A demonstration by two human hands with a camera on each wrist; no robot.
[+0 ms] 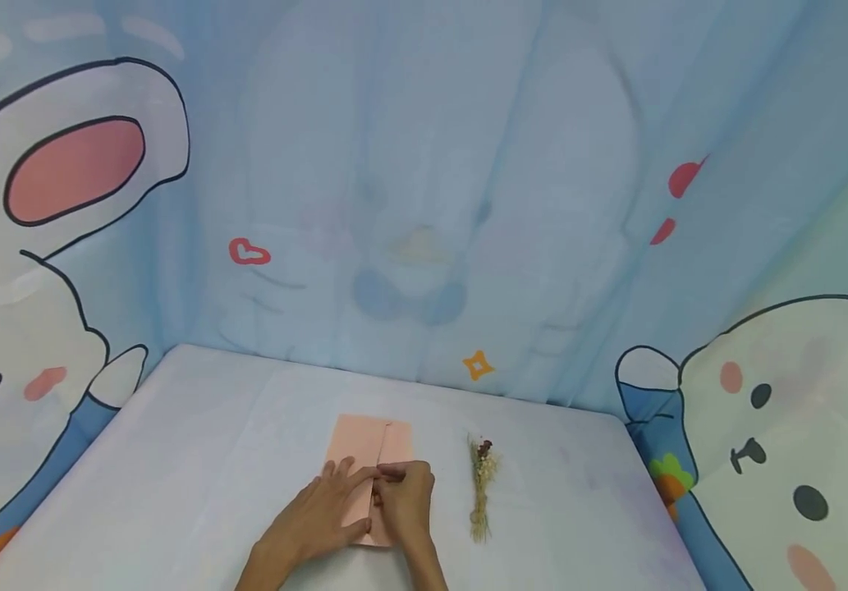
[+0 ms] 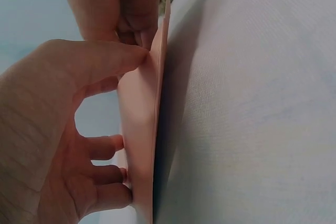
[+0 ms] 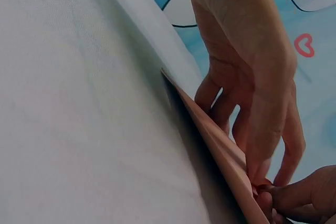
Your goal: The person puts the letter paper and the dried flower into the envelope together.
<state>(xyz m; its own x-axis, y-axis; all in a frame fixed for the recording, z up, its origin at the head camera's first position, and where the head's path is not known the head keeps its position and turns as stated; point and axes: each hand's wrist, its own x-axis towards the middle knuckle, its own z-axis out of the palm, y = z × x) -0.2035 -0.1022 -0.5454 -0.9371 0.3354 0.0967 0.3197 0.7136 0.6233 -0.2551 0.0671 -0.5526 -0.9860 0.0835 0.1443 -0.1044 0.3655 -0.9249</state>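
Observation:
A folded sheet of pink paper (image 1: 353, 435) lies on the white table, a seam running lengthwise down it. My left hand (image 1: 323, 509) spreads over its left part, fingertips pressing down and the thumb near the close edge. At the seam, my right hand (image 1: 409, 497) has its fingers curled and pinches the paper edge beside the left index fingertip. In the left wrist view the paper (image 2: 142, 114) shows edge-on, its near edge lifted a little above the cloth, the left thumb (image 2: 113, 59) on its upper face. The right fingertips are partly hidden.
A small bunch of dried flowers (image 1: 480, 492) lies on the table to the right of the paper. White cloth (image 1: 564, 484) covers the table. Behind it and at the sides hangs a blue curtain (image 1: 424, 164) printed with cartoon animals.

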